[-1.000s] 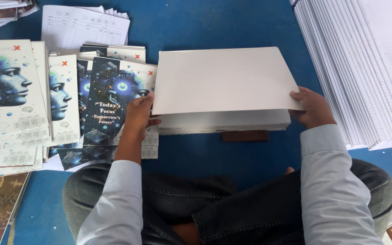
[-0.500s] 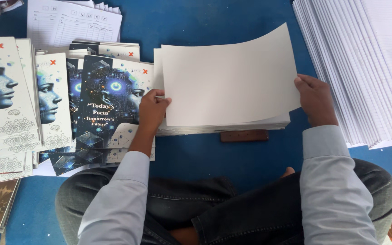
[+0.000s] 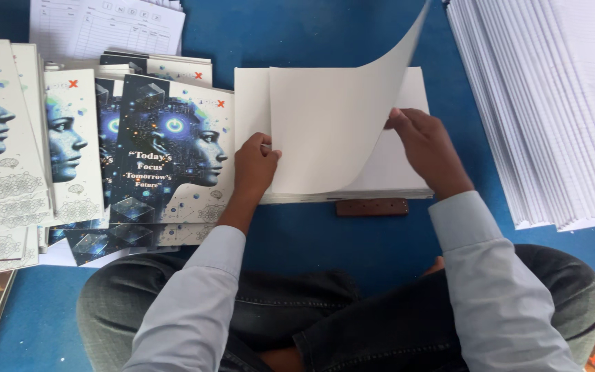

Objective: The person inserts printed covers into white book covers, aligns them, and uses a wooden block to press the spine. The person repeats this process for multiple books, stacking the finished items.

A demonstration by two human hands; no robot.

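A stack of white paper [image 3: 387, 176] lies in the middle of the blue floor [image 3: 311, 41]. The right hand [image 3: 427, 148] pinches the top sheet [image 3: 332, 124] and curls it up. The left hand [image 3: 255, 165] rests on the stack's left edge, fingers bent, near the printed book covers [image 3: 170, 151].

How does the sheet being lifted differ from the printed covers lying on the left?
The lifted sheet is blank and off-white; the printed covers show a dark blue face design. The sheet curls upward, held by the left hand and right hand; the covers lie flat, overlapping. Both rest over the blue surface.
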